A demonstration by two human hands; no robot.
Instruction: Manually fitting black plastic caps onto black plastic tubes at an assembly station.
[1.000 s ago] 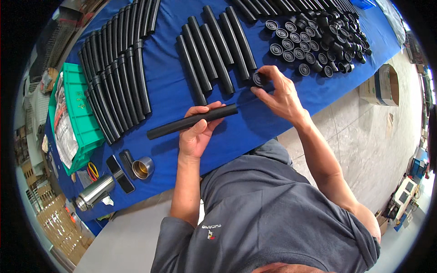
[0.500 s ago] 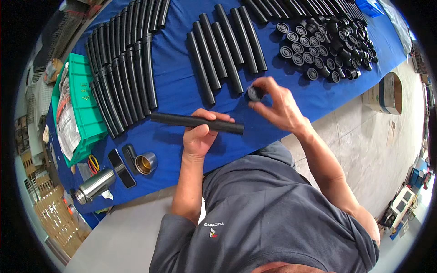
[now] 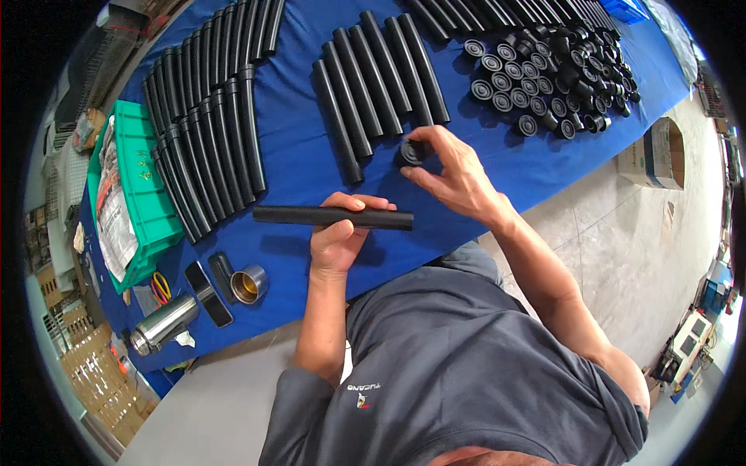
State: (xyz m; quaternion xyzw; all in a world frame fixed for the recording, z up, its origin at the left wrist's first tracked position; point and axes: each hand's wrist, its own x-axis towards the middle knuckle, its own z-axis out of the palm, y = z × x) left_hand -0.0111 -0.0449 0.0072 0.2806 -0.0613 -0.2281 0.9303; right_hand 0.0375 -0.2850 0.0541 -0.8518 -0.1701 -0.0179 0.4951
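Observation:
My left hand is closed around a black tube, held nearly level above the near part of the blue cloth. The tube's right end sticks out past the fingers. Up and to the right, my right hand pinches a round black cap between thumb and fingers, apart from the tube. Just beyond the hands lies a group of several loose black tubes, side by side. Many matching caps cover the cloth at the far right, some upright with ringed faces showing, others heaped.
Capped black tubes lie in rows at the left, beside a green crate. A steel flask, a phone and a metal cup stand or lie at the near left. A cardboard box sits beyond the table's right edge.
My right hand has moved a little left with the cap, closer to the tube's right end. The tube in my left hand has turned slightly toward level.

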